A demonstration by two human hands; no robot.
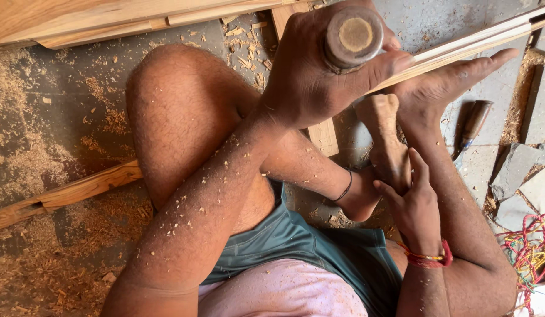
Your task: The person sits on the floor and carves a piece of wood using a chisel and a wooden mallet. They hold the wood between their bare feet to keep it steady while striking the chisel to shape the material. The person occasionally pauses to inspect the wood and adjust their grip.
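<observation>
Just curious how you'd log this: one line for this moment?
left hand: grips round wooden handle | right hand: rests on foot | floor: chisel, shavings

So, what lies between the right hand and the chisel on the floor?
In the head view, only the person's own lower leg lies between the right hand and the chisel; no other tool shows there.
</observation>
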